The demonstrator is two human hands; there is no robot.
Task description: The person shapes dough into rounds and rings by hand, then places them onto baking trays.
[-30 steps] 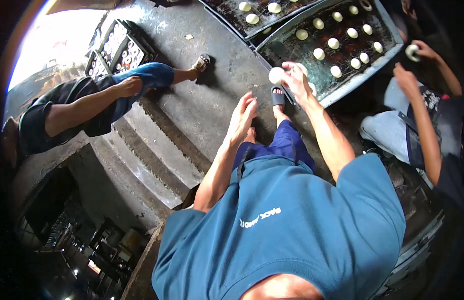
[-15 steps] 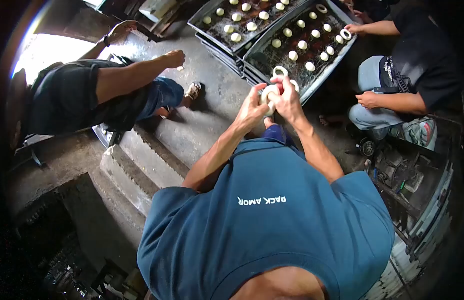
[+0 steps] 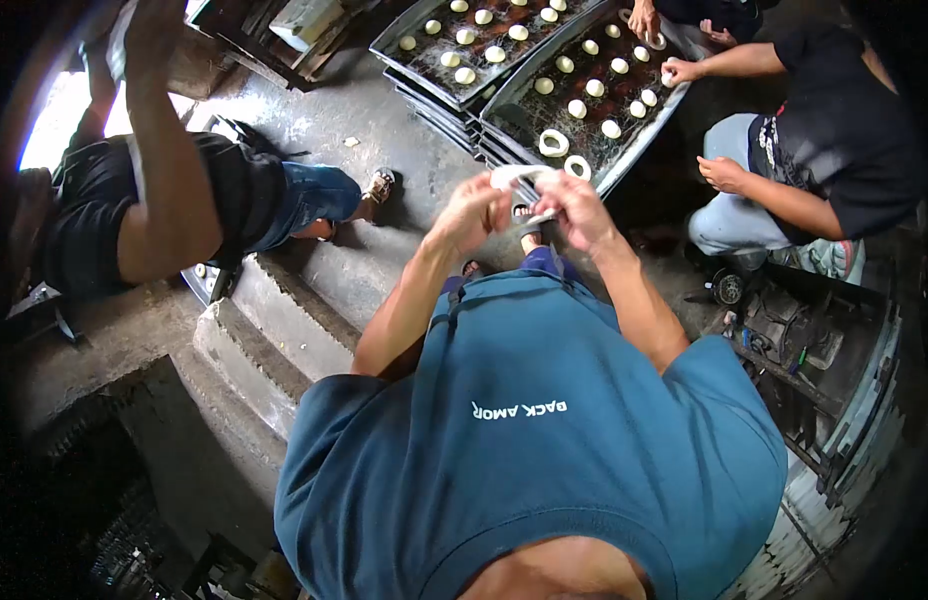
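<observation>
A pale ring of dough [image 3: 522,175] is stretched between my two hands, in front of my body. My left hand [image 3: 470,214] has its fingers curled round the ring's left side. The right side is gripped by my right hand [image 3: 582,212]; motion blurs the fingers a little. Just beyond my hands lies a dark baking tray [image 3: 529,112]. On its near end rest two dough rings, one to the left [image 3: 554,143] and one closer to my right hand [image 3: 578,168]. Several round dough pieces [image 3: 611,129] sit in rows farther along it.
A second tray [image 3: 424,62] with dough balls tops a stack to the left. At right, a person's hand [image 3: 682,72] touches dough at the tray's edge; another hand [image 3: 644,20] reaches in behind. A person [image 3: 164,190] stands at left beside concrete steps [image 3: 284,320].
The dough between my hands has opened from a small, tight ring into a wider one, and my hands have moved apart. The person at left has raised their arms.
</observation>
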